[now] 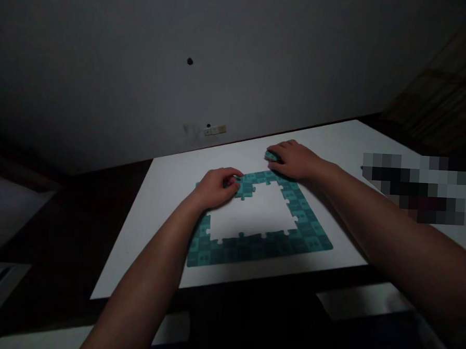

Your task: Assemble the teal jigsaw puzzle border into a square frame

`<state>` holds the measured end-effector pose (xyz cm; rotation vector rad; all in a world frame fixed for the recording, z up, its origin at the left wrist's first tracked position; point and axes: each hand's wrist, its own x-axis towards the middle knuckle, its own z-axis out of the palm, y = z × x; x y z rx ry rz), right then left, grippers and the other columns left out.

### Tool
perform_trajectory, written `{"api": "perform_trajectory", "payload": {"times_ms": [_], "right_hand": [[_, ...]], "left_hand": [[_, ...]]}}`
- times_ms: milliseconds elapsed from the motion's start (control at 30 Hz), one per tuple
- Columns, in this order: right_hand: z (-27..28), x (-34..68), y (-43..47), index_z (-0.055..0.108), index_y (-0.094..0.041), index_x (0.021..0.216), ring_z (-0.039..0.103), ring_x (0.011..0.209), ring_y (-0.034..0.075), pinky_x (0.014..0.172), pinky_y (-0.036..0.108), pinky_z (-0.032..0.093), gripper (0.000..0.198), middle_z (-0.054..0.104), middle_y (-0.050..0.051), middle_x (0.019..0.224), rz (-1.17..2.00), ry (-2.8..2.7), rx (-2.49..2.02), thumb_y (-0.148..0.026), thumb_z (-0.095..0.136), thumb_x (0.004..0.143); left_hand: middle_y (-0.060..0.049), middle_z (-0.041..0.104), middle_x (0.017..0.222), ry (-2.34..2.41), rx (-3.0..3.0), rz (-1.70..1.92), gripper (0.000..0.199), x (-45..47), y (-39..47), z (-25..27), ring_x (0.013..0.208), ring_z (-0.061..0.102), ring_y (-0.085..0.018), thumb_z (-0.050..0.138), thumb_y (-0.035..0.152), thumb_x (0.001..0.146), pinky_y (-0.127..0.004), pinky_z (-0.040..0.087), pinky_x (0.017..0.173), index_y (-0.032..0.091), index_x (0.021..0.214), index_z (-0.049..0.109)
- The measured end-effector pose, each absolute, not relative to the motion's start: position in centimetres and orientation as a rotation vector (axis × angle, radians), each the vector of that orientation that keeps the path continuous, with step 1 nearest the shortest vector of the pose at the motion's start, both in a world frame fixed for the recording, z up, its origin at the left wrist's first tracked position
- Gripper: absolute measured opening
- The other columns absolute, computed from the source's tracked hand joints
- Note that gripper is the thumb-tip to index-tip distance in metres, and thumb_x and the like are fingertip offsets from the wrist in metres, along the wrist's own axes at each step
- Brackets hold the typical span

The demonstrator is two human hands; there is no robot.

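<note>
A teal jigsaw puzzle lies on the white table as a square border with a bare white middle. A few joined pieces reach inward from its far side. At the far left part of the border rests my left hand, its thumb and forefinger apart and their tips on the puzzle; the other fingers are curled and partly hidden. Beyond the far right corner, my right hand has its fingers around a small stack of teal puzzle pieces, low over the table, with the stack's left end showing.
The white table runs toward a grey wall with sockets. On the table's right side is a blurred-out patch. Dark floor lies to the left, and pale surfaces show below the near table edge.
</note>
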<state>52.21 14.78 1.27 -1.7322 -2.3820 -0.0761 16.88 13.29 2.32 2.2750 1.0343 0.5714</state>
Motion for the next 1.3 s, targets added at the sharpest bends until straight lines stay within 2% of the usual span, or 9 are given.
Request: {"api": "perform_trajectory", "payload": {"times_ms": [100,233,333,533,700,833,1200,1300], "right_hand": [[1.3,51.7,14.5,0.076,-0.017,0.183,0.077,0.145,0.05,0.117,0.058,0.063,0.072,0.084,0.027,0.17,-0.048,-2.401,-1.781,-0.048,0.065,0.118],[1.7,50.8,14.1,0.08,-0.023,0.178,0.078,0.144,0.048,0.115,0.057,0.063,0.063,0.086,0.024,0.169,-0.057,-2.419,-1.764,-0.046,0.062,0.122],[2.1,50.7,13.9,0.081,-0.021,0.176,0.078,0.144,0.047,0.115,0.055,0.063,0.061,0.085,0.025,0.17,-0.047,-2.445,-1.759,-0.043,0.061,0.123],[2.2,50.8,13.9,0.084,-0.018,0.173,0.079,0.145,0.049,0.118,0.06,0.062,0.058,0.086,0.026,0.169,-0.046,-2.408,-1.762,-0.04,0.063,0.123],[1.9,51.0,14.3,0.087,-0.024,0.168,0.079,0.144,0.05,0.117,0.062,0.062,0.054,0.088,0.022,0.167,-0.073,-2.366,-1.765,-0.038,0.067,0.119],[1.9,50.9,14.2,0.087,-0.023,0.168,0.079,0.144,0.048,0.116,0.06,0.062,0.055,0.088,0.023,0.168,-0.084,-2.365,-1.784,-0.038,0.068,0.118],[2.1,51.3,14.2,0.088,-0.022,0.166,0.077,0.144,0.05,0.117,0.063,0.062,0.055,0.089,0.024,0.162,-0.086,-2.386,-1.731,-0.044,0.064,0.121],[2.1,51.3,14.2,0.089,-0.025,0.165,0.076,0.144,0.049,0.118,0.062,0.062,0.055,0.09,0.022,0.16,-0.098,-2.373,-1.749,-0.048,0.064,0.122]], "left_hand": [[-0.011,0.094,0.121,1.06,2.431,0.493,0.041,17.0,12.9,2.6,0.112,0.086,-0.033,0.08,0.026,0.11,-0.049,0.069,0.108,0.021,0.149,0.096],[-0.015,0.093,0.134,0.975,2.551,0.443,0.039,16.9,13.0,2.7,0.134,0.085,-0.037,0.087,0.027,0.11,-0.053,0.067,0.126,0.019,0.146,0.095],[-0.016,0.089,0.143,0.899,2.579,0.417,0.041,16.6,13.2,2.7,0.142,0.082,-0.039,0.097,0.032,0.106,-0.057,0.065,0.134,0.021,0.146,0.095],[-0.019,0.084,0.153,0.855,2.544,0.36,0.062,16.5,13.2,2.5,0.149,0.076,-0.045,0.113,0.043,0.096,-0.065,0.061,0.138,0.025,0.152,0.093],[-0.019,0.082,0.155,0.857,2.513,0.356,0.052,16.4,13.3,2.3,0.148,0.076,-0.047,0.117,0.041,0.093,-0.07,0.058,0.138,0.03,0.14,0.098],[-0.02,0.079,0.16,0.904,2.517,0.317,0.053,16.1,13.4,2.6,0.152,0.075,-0.047,0.115,0.038,0.093,-0.067,0.056,0.139,0.026,0.141,0.097],[-0.017,0.079,0.159,0.986,2.483,0.252,0.053,14.5,14.2,3.4,0.153,0.074,-0.045,0.113,0.032,0.089,-0.066,0.051,0.142,0.027,0.139,0.097],[-0.016,0.081,0.158,0.981,2.475,0.263,0.051,14.3,14.4,3.4,0.152,0.075,-0.045,0.114,0.032,0.086,-0.067,0.053,0.141,0.028,0.135,0.098]]}}
